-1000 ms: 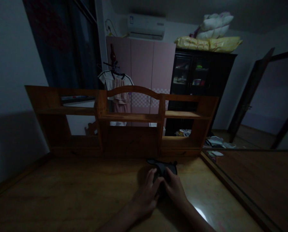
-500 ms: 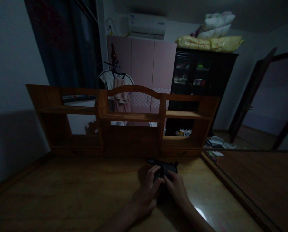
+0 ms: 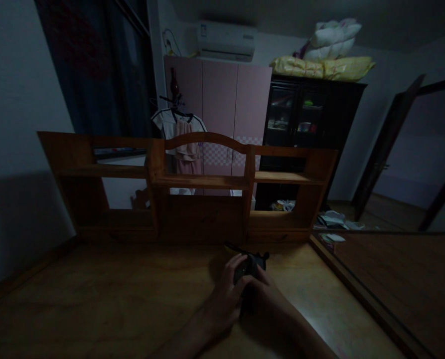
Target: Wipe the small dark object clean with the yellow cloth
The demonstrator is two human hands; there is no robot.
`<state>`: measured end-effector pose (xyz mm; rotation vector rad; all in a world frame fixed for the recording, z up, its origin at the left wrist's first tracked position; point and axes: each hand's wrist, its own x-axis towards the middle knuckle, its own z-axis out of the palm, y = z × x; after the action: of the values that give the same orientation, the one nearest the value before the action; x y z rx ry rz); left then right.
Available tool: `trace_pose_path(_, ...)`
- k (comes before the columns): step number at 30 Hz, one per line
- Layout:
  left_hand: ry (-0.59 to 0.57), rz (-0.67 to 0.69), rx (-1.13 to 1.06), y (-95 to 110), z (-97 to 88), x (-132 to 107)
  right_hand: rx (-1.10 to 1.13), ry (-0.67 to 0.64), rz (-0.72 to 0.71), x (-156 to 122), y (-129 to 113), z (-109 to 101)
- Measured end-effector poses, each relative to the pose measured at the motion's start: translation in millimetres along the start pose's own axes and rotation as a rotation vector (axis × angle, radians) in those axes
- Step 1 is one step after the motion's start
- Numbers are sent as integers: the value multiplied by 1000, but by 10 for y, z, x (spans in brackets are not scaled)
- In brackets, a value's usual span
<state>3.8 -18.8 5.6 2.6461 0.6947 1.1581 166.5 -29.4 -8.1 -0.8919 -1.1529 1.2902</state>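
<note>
A dark black object (image 3: 260,260) is between my hands over the wooden desk (image 3: 132,294). It has a thin flat piece sticking out at its far left and a small knob at its far right; the dim light hides its exact kind. My left hand (image 3: 224,294) is closed around its near left side, fingers curled over the top. From the right, my right hand (image 3: 269,294) grips it, with its fingertips partly hidden behind the object and the left hand. The two hands nearly touch at the thumbs.
A wooden shelf unit (image 3: 200,182) with open compartments stands along the desk's far edge. A raised wooden rim (image 3: 351,286) borders the right side, and a wall (image 3: 16,199) rises at the left. Beyond stand a pink wardrobe (image 3: 218,99) and a dark cabinet (image 3: 342,109).
My right hand has shifted slightly left and rolled over the black object. The object has turned a little and moved slightly left; my left hand keeps its hold.
</note>
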Motion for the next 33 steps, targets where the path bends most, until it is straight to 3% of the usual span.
trace_pose_path(8,-12,-47,6,0,4,0,-466,31,-232,15,31,-104)
trace_pose_path(17,-54,-138,-10,-50,83,-46,-787,110,-307,11,63,-163)
trace_pose_path(26,-44,-128,-27,-55,121,-52,-809,128,-297,21,-101,-156)
trace_pose_path(33,-50,-127,-35,-48,100,-41,-511,-17,-261,71,-68,-160)
